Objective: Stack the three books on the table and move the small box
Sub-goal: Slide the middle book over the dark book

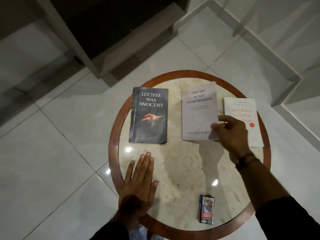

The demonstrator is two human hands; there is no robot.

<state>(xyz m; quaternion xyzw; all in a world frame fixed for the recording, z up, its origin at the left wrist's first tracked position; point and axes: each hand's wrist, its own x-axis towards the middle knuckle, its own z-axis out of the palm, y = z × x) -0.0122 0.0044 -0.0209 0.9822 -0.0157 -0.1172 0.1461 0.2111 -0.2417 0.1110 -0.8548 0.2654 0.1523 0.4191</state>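
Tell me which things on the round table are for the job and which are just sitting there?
For the job:
dark blue-grey paperback book
pale lilac paperback book, gripped at its edge by the right hand
white paperback book with red lettering
small dark printed cardboard box

Just there:
round marble table with a wooden rim
left hand, flat on the table

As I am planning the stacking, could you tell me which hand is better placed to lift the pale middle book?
Right. The right hand already grips the pale middle book at its lower right corner; the left hand lies flat on the table.
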